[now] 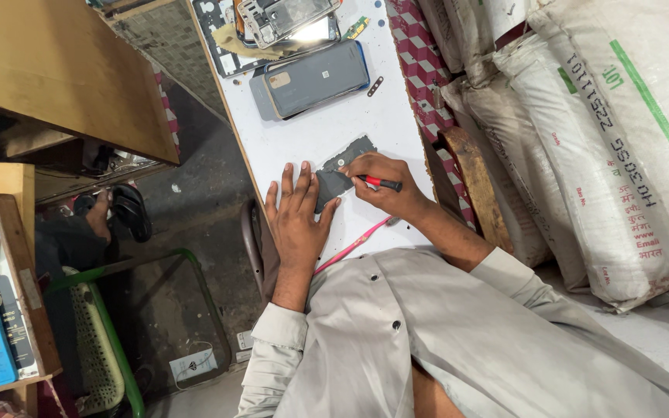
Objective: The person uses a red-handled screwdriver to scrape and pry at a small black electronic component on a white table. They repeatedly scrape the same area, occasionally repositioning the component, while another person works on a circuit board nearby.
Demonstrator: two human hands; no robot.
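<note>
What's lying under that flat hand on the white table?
The left hand lies flat on a dark phone part on the white table, covering its near edge. The right hand holds a red-handled screwdriver to it. Anything beneath the palm is hidden.

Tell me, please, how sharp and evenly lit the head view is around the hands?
Head view: the left hand, right hand and dark phone part are sharp; the white table is bright, glare on the opened phone; the floor left is dim.
</note>
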